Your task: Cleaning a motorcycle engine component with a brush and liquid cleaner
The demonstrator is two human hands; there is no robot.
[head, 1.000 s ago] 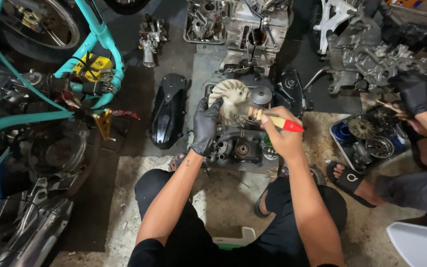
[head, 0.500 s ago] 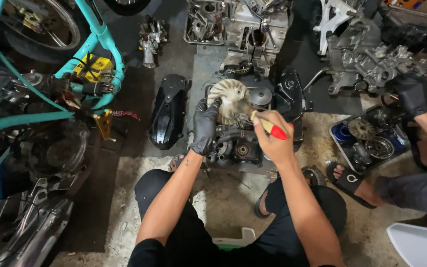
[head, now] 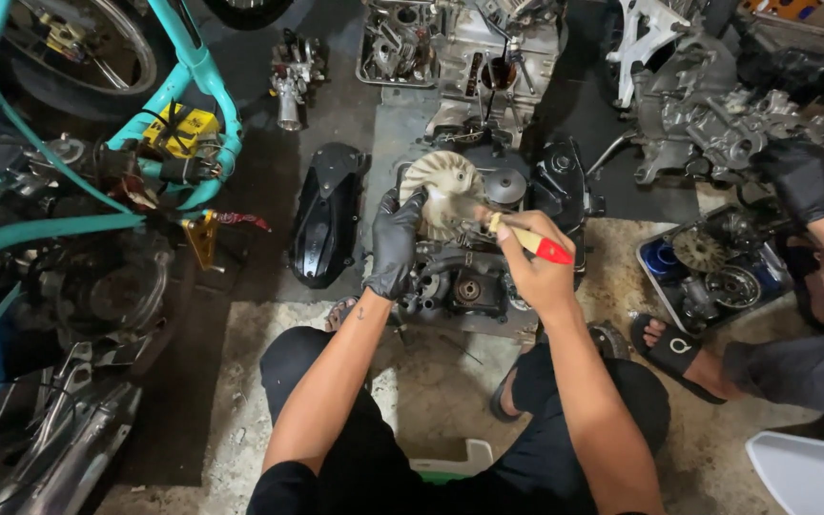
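Head view, looking down at a person crouched on a concrete floor (head: 450, 381) w/ a small engine block (head: 460, 277) between the knees.

Left hand (head: 395, 243), black glove, grip wrapped round the left edge of a pale finned fan wheel (head: 439, 191) that sits on top of the engine, steadying it. Right hand (head: 538, 272), bare, grip closed on a paintbrush (head: 525, 238) w/ wooden handle and red end; bristle tip is at the fan's lower right rim, touching or just off it, can't tell which.

Progress, judging by what shows: fan fins look pale and fairly clean on the upper part, darker grime toward the lower engine casing, so brushing seems partway, w/ the lower block and recesses left. Fan wheel looks seated on the engine, not lifted off.

Around: black plastic cover (head: 328, 215) lying on the floor just left of the engine. Teal bike frame (head: 193, 86) and a wheel at far left, w/ a yellow part (head: 178, 129) near the frame. More engine parts (head: 469, 48) beyond the block, top centre.

Right side: another person's gloved hand (head: 801, 176) reaches toward a second engine (head: 717, 124); their sandalled foot (head: 674, 348) is next to a tray of round parts (head: 717, 272). A white and green container (head: 455, 463) sits near the wearer's legs.
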